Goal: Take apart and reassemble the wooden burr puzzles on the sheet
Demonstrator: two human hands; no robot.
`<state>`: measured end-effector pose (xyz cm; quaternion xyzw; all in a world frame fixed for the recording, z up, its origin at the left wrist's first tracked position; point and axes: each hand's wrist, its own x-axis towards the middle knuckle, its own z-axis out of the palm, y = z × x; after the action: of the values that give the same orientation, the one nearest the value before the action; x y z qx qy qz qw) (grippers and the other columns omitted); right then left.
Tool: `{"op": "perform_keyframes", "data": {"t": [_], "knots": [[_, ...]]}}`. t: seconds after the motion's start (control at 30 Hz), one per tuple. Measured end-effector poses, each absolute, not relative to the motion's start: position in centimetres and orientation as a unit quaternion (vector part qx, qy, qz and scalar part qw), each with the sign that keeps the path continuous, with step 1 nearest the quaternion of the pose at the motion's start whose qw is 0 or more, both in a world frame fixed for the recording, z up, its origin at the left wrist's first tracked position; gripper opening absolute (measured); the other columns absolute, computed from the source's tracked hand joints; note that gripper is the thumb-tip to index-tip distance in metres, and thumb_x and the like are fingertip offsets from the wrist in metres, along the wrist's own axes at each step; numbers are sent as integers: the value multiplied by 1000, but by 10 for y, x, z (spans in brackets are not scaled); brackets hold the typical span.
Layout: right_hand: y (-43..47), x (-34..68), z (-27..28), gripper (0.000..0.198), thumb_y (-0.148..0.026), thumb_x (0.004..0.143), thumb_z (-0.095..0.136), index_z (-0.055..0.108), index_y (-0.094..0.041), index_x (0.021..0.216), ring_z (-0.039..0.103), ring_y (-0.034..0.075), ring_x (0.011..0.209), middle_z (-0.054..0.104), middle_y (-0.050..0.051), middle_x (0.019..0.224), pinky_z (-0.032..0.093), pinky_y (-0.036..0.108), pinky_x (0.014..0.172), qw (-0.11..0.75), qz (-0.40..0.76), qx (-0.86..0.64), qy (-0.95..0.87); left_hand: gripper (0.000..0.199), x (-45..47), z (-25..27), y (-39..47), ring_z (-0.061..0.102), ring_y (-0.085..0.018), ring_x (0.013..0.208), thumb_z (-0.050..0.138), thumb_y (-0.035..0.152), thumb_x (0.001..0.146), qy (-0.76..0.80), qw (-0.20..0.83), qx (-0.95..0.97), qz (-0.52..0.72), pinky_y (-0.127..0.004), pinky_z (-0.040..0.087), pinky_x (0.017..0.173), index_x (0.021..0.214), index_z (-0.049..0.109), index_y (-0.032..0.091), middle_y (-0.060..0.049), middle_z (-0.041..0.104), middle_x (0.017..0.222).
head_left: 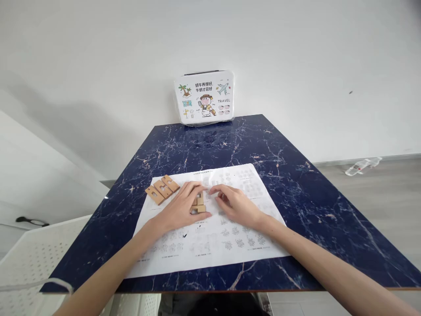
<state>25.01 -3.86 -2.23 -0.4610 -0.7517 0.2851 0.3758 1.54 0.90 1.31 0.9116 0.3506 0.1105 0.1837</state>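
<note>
My left hand rests over a small group of notched wooden puzzle pieces on a printed paper sheet. Its fingers reach round the far side and its thumb lies along the near side, so part of the group is hidden. Just to the right, my right hand hovers low over the sheet with bent fingers. A gap shows between its index finger and thumb, and I see nothing held there. Further left, several more wooden pieces with cut-outs lie side by side at the sheet's upper left.
The sheet lies on a dark blue marbled table. A white cartoon-printed case leans on the wall at the far edge. A white perforated basket stands left below the table. A clear plastic bottle lies on the floor at right.
</note>
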Motion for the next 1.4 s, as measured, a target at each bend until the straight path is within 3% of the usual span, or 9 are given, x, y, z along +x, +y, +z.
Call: {"op": "perform_keyframes", "data": {"t": [0.43, 0.67, 0.9, 0.97, 1.07, 1.17, 1.27, 1.33, 1.4], "knots": [[-41, 252, -22, 23, -17, 101, 46, 61, -21, 118, 63, 18, 77, 70, 8, 103, 48, 34, 67, 364, 278, -458, -762, 55, -77, 5, -44, 51, -34, 137, 64, 60, 97, 484, 56, 856, 173, -53, 43, 119, 141, 52, 28, -9, 50, 144], [-43, 250, -21, 23, -20, 102, 45, 61, -21, 117, 62, 18, 77, 70, 8, 103, 48, 34, 69, 355, 289, -468, -756, 68, -118, 0, -21, 53, -38, 133, 61, 71, 91, 580, 23, 793, 187, -58, 42, 117, 138, 55, 21, -14, 56, 138], [-44, 252, -22, 23, -22, 102, 45, 62, -23, 119, 62, 19, 76, 70, 7, 102, 48, 34, 68, 341, 293, -472, -758, 76, -114, 6, -17, 43, -39, 146, 64, 63, 94, 565, 22, 795, 220, -61, 38, 122, 152, 39, 21, -17, 44, 153], [-44, 252, -22, 23, -22, 102, 46, 62, -23, 119, 62, 19, 76, 70, 7, 101, 48, 34, 68, 340, 291, -472, -759, 70, -105, 10, -29, 43, -38, 146, 66, 58, 95, 553, 2, 796, 248, -60, 39, 122, 151, 41, 23, -16, 43, 154], [-45, 251, -22, 23, -22, 102, 47, 62, -23, 119, 62, 19, 75, 70, 7, 100, 47, 34, 65, 334, 291, -479, -758, 43, -80, 18, -48, 48, -33, 142, 62, 42, 101, 492, -18, 826, 275, -55, 42, 120, 140, 52, 25, -13, 50, 148], [-46, 250, -21, 21, -22, 102, 48, 63, -23, 117, 62, 18, 73, 70, 6, 97, 47, 33, 66, 335, 287, -479, -759, 23, -44, 24, -53, 54, -27, 136, 59, 30, 104, 385, 36, 891, 238, -49, 45, 118, 127, 61, 26, -9, 60, 138], [-46, 249, -20, 21, -20, 102, 48, 63, -24, 117, 64, 19, 78, 71, 6, 101, 49, 33, 69, 345, 282, -467, -764, 17, -6, 24, -39, 56, -27, 134, 59, 27, 104, 291, 107, 929, 201, -45, 48, 114, 119, 65, 25, -7, 65, 132], [-46, 249, -19, 22, -19, 102, 47, 63, -24, 117, 65, 20, 81, 72, 7, 103, 50, 34, 72, 349, 280, -459, -768, 19, 16, 20, -24, 63, -25, 123, 59, 28, 103, 278, 146, 930, 194, -42, 53, 105, 121, 64, 24, -8, 68, 127], [-46, 250, -19, 21, -17, 101, 46, 62, -23, 113, 66, 20, 83, 72, 7, 102, 50, 34, 73, 352, 272, -457, -771, 15, 33, 13, -9, 69, -21, 95, 57, 30, 104, 287, 172, 925, 180, -36, 58, 82, 113, 65, 21, -7, 72, 109]]}}
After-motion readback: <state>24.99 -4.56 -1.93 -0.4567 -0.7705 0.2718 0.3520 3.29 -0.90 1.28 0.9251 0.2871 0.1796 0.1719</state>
